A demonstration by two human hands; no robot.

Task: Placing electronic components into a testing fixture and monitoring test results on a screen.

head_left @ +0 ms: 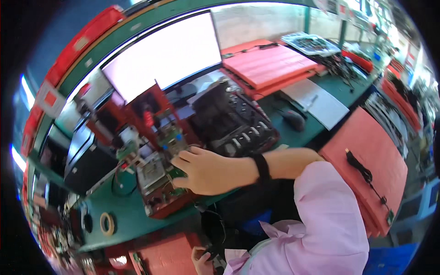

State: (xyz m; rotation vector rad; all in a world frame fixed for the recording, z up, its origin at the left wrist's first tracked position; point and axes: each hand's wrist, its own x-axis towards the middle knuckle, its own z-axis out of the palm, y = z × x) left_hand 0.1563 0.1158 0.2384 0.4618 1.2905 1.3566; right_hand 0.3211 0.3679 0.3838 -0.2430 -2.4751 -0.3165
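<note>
My right hand (208,174), with a black band round its wrist, reaches left over a red test fixture (172,206). Its fingers and thumb are spread at the edge of a green circuit board (173,137) on the fixture; the fingertips' contact is partly hidden. Metal blocks (152,174) sit on the fixture's left half. Low in the view, my left hand (201,262) is curled against a small dark object (213,253), too blurred to name. A thin cable (222,224) runs just above that hand.
Behind the fixture stands a bright monitor (167,52). A black tray of parts (233,121), a mouse (293,120) and pink foam sheets (270,64) lie to the right. More foam (371,160) carries a black cable. A tape roll (107,223) lies on the green bench at left.
</note>
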